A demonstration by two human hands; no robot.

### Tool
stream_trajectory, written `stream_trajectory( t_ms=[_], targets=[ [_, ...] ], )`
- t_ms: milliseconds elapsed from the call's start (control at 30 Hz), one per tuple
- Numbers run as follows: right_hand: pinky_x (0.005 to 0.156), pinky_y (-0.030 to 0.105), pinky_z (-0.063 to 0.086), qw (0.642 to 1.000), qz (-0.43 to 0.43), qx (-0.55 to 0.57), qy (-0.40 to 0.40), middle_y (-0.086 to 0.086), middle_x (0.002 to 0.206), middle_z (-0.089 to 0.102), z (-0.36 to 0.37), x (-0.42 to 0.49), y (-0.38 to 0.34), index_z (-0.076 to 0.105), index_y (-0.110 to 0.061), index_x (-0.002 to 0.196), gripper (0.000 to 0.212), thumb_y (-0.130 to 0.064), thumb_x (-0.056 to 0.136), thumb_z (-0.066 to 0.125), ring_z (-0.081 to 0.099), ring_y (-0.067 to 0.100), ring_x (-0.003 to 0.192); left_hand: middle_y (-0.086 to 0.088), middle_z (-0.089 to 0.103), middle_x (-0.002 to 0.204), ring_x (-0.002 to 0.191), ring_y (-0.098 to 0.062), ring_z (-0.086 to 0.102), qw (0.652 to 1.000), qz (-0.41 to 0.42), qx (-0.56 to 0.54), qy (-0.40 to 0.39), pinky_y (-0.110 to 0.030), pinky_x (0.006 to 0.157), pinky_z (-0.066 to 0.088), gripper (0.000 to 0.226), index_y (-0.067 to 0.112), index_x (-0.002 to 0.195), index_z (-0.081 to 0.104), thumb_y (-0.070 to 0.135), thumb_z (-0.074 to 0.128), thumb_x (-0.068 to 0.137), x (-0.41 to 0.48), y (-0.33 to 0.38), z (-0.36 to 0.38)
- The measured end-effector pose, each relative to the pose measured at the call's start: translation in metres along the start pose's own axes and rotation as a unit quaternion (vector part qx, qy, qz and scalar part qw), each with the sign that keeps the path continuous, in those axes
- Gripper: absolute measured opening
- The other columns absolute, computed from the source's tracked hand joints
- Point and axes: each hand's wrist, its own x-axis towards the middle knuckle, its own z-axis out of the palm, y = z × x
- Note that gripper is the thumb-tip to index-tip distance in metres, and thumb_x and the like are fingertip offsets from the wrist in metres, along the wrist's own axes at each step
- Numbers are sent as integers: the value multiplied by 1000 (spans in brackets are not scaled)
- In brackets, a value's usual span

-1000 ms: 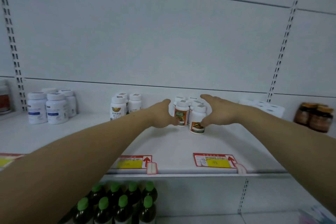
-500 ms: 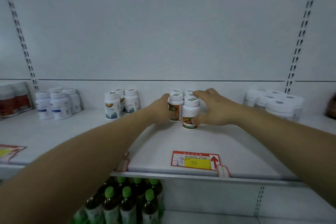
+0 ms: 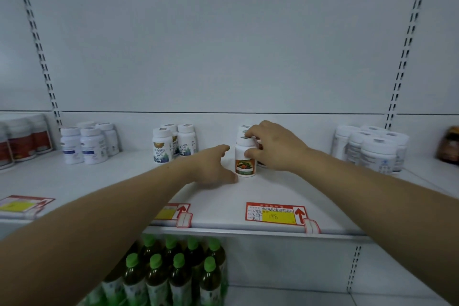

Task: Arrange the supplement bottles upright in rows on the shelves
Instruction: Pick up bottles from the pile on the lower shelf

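Note:
A small white supplement bottle with an orange-and-green label (image 3: pixel 245 165) stands upright at the front of a short row on the white shelf (image 3: pixel 223 196). More white caps of the same row (image 3: pixel 244 129) show behind it. My right hand (image 3: pixel 273 148) wraps the front bottle's cap and right side, thumb on its neck. My left hand (image 3: pixel 211 165) lies on the shelf just left of the bottle with fingers spread, thumb tip near its base, holding nothing. Bottles to the right of the row are hidden by my right hand.
Other upright groups share the shelf: blue-labelled white bottles (image 3: pixel 84 144), gold-labelled ones (image 3: pixel 171 143), large white jars (image 3: pixel 372 151), red-labelled jars (image 3: pixel 22 141), an amber jar (image 3: pixel 450 144). Price tags (image 3: pixel 275 213) line the front edge. Green-capped drink bottles (image 3: pixel 173 271) stand below.
My left hand has come off the left bottle and dropped to the shelf, fingers open. My right hand has shifted over the front bottle's cap. The bottles now stand in one line.

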Motion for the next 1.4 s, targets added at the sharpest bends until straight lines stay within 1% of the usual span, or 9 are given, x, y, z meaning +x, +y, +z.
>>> stream_trajectory(
  t_ms=[167, 300, 467, 600, 800, 867, 967, 1167, 1400],
  targets=[
    [99, 35, 35, 999, 44, -20, -22, 1, 137, 38, -15, 5, 22, 33, -25, 142, 74, -40, 77, 65, 33, 21, 128, 1, 28, 153, 134, -23, 36, 1000, 4, -18, 16, -37, 107, 32, 93, 27, 148, 15, 48, 71, 77, 4, 1, 2],
    [96, 34, 34, 984, 140, 19, -112, 7, 147, 29, -20, 10, 42, 20, -21, 148, 88, -40, 77, 69, 33, 27, 132, 5, 42, 142, 110, -12, 44, 990, 46, -130, 10, -28, 90, 35, 93, 30, 145, 19, 40, 77, 73, 13, 15, 6],
    [98, 35, 39, 977, 146, 48, -148, 8, 146, 37, -9, 18, 54, 20, -20, 148, 88, -34, 77, 70, 42, 27, 126, 12, 47, 123, 99, 1, 50, 973, 87, -210, -30, -15, 73, 40, 89, 32, 138, 19, 22, 77, 71, 26, 25, 7],
    [93, 31, 39, 977, 135, 63, -152, 6, 144, 41, -5, 25, 62, 20, -21, 148, 88, -34, 77, 71, 44, 25, 122, 6, 49, 126, 99, 2, 51, 966, 113, -232, -29, -11, 68, 44, 78, 37, 127, 27, 21, 70, 64, 29, 26, 6],
    [82, 29, 41, 978, 119, 97, -142, 2, 129, 51, 2, 29, 66, 30, -21, 141, 78, -33, 76, 71, 48, 18, 101, 16, 55, 100, 80, 14, 55, 951, 191, -235, -55, -9, 73, 48, 69, 69, 88, 49, 5, 63, 69, 24, 32, 6],
    [81, 30, 43, 977, 121, 107, -139, 1, 123, 52, 2, 30, 65, 32, -21, 138, 74, -31, 76, 70, 50, 20, 101, 7, 57, 104, 85, 1, 56, 954, 174, -239, -44, -18, 77, 49, 54, 54, 94, 50, 9, 64, 67, 24, 31, 8],
    [82, 31, 43, 977, 117, 116, -135, 3, 124, 52, 4, 31, 64, 31, -20, 139, 73, -29, 77, 68, 50, 21, 101, 12, 54, 98, 78, 3, 53, 957, 156, -243, -29, -9, 68, 48, 43, 44, 90, 42, 17, 65, 64, 23, 30, 10],
    [87, 33, 44, 975, 121, 135, -130, 6, 124, 53, 6, 28, 65, 33, -18, 137, 68, -28, 78, 66, 50, 23, 102, 24, 51, 107, 85, 24, 51, 953, 189, -233, -41, 0, 66, 42, 66, 65, 98, 36, 12, 61, 68, 19, 37, 10],
    [82, 27, 39, 968, 132, 183, -114, -1, 125, 51, 10, 27, 67, 28, -24, 143, 75, -28, 78, 66, 49, 18, 103, 18, 54, 108, 88, 11, 57, 960, 143, -239, -33, -8, 67, 47, 69, 43, 121, 38, 17, 66, 64, 24, 32, 10]
  ],
)
